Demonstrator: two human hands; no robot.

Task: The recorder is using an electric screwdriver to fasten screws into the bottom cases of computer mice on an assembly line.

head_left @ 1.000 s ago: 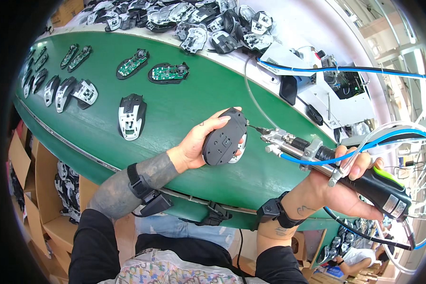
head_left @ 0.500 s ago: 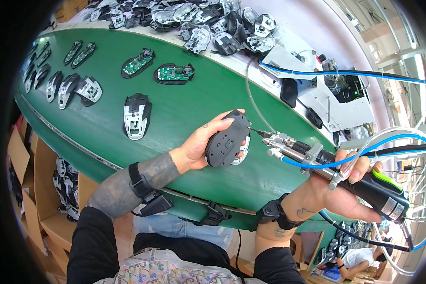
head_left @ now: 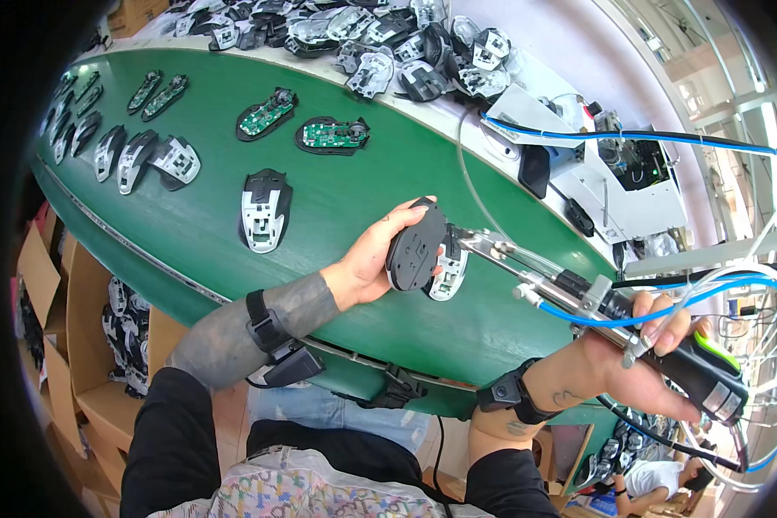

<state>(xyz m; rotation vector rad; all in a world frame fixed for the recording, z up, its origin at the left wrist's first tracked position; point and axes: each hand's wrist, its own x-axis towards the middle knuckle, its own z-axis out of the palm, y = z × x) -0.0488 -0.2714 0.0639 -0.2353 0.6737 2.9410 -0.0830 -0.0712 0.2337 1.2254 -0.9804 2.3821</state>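
My left hand (head_left: 370, 259) is closed around a black computer mouse (head_left: 419, 249), with its underside turned up and to the right. My right hand (head_left: 643, 358) grips a black electric screwdriver (head_left: 695, 375) with a green switch lever and a long metal screw-feeding nose (head_left: 514, 263). The nose's tip is at the right edge of the mouse; whether it touches a screw hole I cannot tell. Below and behind the mouse lies a silver and black mouse shell (head_left: 448, 269) on the green belt (head_left: 345, 224), partly covered by the mouse and nose.
Another shell (head_left: 265, 211) and two mouse bases with green circuit boards (head_left: 332, 135) lie to the left. Many mouse shells (head_left: 371, 73) are heaped along the far ledge. A white machine (head_left: 613, 173) with hoses stands at the far right. Cardboard boxes (head_left: 95, 345) sit at lower left.
The screwdriver nose has come up to the mouse's edge, its thin bit no longer exposed. My left hand has tilted the mouse more toward the screwdriver. The items shift slightly right in view.
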